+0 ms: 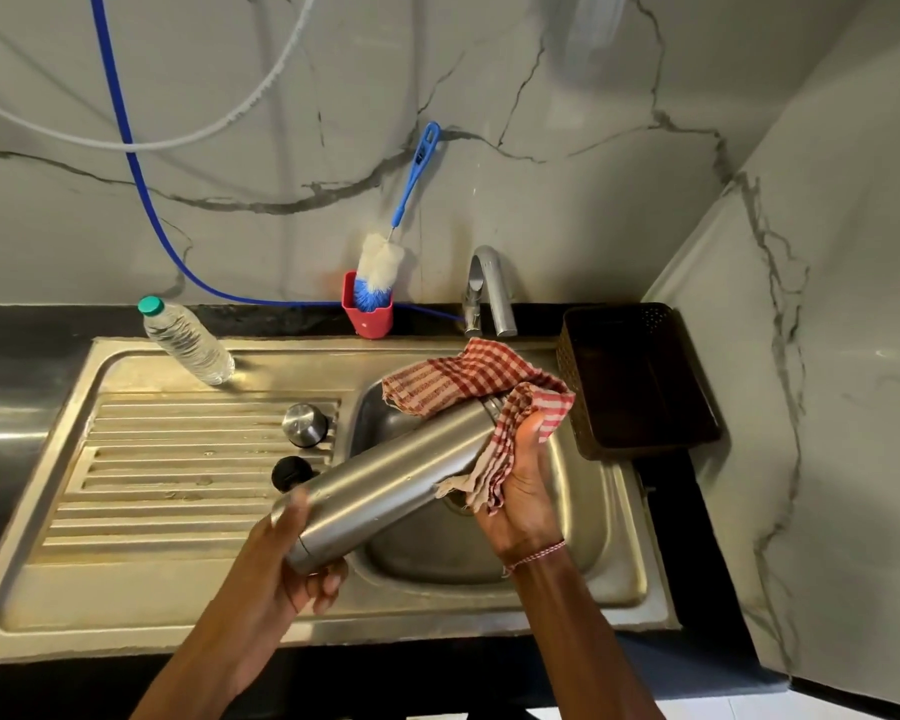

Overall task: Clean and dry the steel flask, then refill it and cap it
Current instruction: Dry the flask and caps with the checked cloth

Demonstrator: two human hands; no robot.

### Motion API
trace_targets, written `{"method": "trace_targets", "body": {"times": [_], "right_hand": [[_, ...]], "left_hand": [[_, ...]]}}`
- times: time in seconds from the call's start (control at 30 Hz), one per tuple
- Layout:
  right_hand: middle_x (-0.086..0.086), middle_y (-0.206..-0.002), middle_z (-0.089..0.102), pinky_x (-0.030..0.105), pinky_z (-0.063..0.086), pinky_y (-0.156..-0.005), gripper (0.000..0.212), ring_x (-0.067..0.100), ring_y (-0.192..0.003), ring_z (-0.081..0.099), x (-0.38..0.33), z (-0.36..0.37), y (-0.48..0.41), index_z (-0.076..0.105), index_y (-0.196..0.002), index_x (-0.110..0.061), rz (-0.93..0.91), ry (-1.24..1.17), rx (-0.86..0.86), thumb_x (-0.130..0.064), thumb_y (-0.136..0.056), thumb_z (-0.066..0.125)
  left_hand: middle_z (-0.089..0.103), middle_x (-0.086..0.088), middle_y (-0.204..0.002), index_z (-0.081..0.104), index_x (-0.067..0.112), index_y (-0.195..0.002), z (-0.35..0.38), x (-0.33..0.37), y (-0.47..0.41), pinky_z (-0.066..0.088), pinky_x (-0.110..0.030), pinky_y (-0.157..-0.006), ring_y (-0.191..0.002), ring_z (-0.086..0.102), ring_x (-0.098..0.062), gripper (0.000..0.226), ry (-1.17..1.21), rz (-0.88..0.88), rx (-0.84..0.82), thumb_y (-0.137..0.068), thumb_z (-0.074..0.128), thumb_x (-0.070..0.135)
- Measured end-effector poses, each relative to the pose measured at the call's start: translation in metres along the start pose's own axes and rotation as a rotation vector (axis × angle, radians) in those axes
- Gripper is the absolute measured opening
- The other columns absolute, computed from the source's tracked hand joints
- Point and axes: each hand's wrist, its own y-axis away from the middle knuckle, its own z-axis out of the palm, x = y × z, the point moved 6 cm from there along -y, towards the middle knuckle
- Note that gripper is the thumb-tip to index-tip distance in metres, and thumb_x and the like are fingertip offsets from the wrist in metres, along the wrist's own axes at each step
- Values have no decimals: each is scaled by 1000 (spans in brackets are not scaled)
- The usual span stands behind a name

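The long shiny steel flask (396, 475) lies slanted over the left edge of the steel sink bowl (437, 558), with its bottom low in the left hand (302, 558), which curls round it. Its top points up and right into a red and white checked cloth (468, 379). The right hand (523, 475) grips this cloth round the neck, so the mouth is hidden.

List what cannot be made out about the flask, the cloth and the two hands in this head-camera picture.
All in the head view:
- Mouth of the steel flask: covered by the red checked cloth, so whether the inside is wet or dry cannot be told.
- Fingers of the right hand: behind the cloth.
- Flask base: wrapped by the left hand, whose thumb is motion-blurred.
- Drain of the sink: largely behind flask and cloth.
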Motion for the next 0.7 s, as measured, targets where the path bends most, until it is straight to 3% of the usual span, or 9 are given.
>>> {"method": "trace_targets", "body": {"times": [0.1, 0.17, 0.23, 0.3, 0.37, 0.43, 0.53, 0.6, 0.7], "right_hand": [[-1, -119, 73, 53, 58, -89, 59, 23, -111, 68, 1, -1, 0, 79, -104, -35, -16, 39, -9, -66, -54, 87], [21, -125, 65, 50, 59, -78, 42, 27, -99, 66, 3, -5, 0, 79, -99, -34, 17, 46, 38, -62, -67, 78], [34, -124, 55, 52, 51, -85, 33, 26, -92, 61, 6, -11, 0, 79, -97, -32, 44, 9, 109, -54, -75, 69], [18, -124, 68, 56, 45, -104, 45, 32, -113, 63, 9, -19, -1, 74, -114, -24, 45, -45, 179, -52, -79, 66], [13, -133, 65, 55, 38, -114, 53, 32, -129, 57, 10, -23, -3, 65, -128, -16, 35, -75, 199, -47, -86, 58], [12, -128, 68, 55, 43, -109, 48, 32, -123, 60, 9, -25, -4, 67, -124, -16, 40, -61, 182, -45, -87, 58], [9, -113, 68, 48, 61, -83, 40, 28, -110, 61, 8, -28, -10, 72, -113, -19, 60, -63, 152, -44, -85, 59], [5, -110, 67, 52, 57, -86, 45, 26, -108, 60, 8, -28, -15, 72, -113, -21, 60, -55, 147, -50, -80, 68], [0, -100, 68, 49, 50, -85, 56, 19, -91, 65, 6, -25, -22, 73, -109, -26, 52, -32, 154, -58, -64, 84]], "left_hand": [[62, -14, -87, 63, 13, -125, -3, 3, -5, 42, -27, -44, -57, 49, -22, 83, -129, 61, 38, -64, 85, 65], [65, -14, -95, 60, 20, -123, -2, 9, -6, 49, -33, -50, -62, 56, -26, 81, -232, 192, 27, -62, 87, 66], [66, -2, -109, 56, 34, -121, -1, 17, -8, 57, -32, -65, -80, 66, -20, 66, -436, 378, 23, -66, 86, 55], [60, 11, -122, 49, 47, -125, -1, 21, -6, 55, -21, -83, -107, 64, -11, 65, -698, 565, 27, -70, 82, 49], [55, 13, -131, 46, 43, -134, 0, 18, -9, 50, -17, -93, -119, 59, -11, 72, -849, 673, 3, -72, 82, 48], [56, 9, -134, 45, 36, -137, -1, 12, -19, 51, -18, -93, -123, 58, -12, 78, -794, 614, -25, -70, 84, 43], [65, -5, -128, 54, 24, -132, -12, 0, -39, 62, -32, -79, -125, 63, -33, 60, -236, 191, 33, -79, 76, 43], [70, -15, -124, 61, 19, -131, -3, -8, -39, 65, -42, -68, -106, 71, -43, 61, -56, -104, -42, -87, 68, 60], [72, -16, -99, 77, 22, -110, 7, -2, -37, 57, -29, -48, -65, 65, -29, 68, -94, -161, -86, -60, 89, 67]]}}
